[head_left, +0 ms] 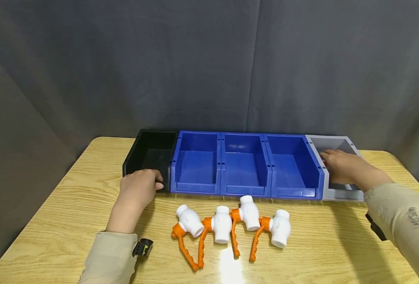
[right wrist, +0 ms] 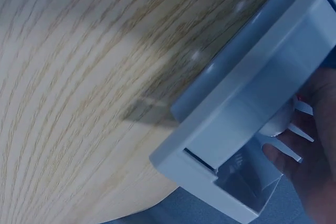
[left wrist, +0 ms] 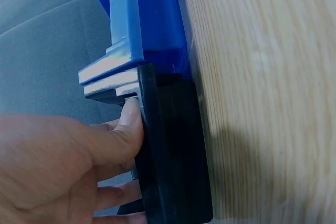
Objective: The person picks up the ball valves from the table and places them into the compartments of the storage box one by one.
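My left hand (head_left: 138,187) is at the front of the black bin (head_left: 132,152). In the left wrist view its thumb lies against the bin's front rim and the other fingers reach over inside, gripping the wall. My right hand (head_left: 348,169) reaches down into the grey bin (head_left: 342,194) at the right end. Its fingers curl around a white rounded piece (right wrist: 279,121), mostly hidden by the bin wall and the hand; a bit of red shows beside the fingers. Several white ball valves (head_left: 222,225) with orange lever handles lie in front of the bins.
Three blue bins (head_left: 243,165) stand side by side between the black and grey ones. All sit on a wooden table (head_left: 70,205), with a dark grey curtain (head_left: 195,67) behind. A black wrist strap (head_left: 143,247) sits at the left sleeve.
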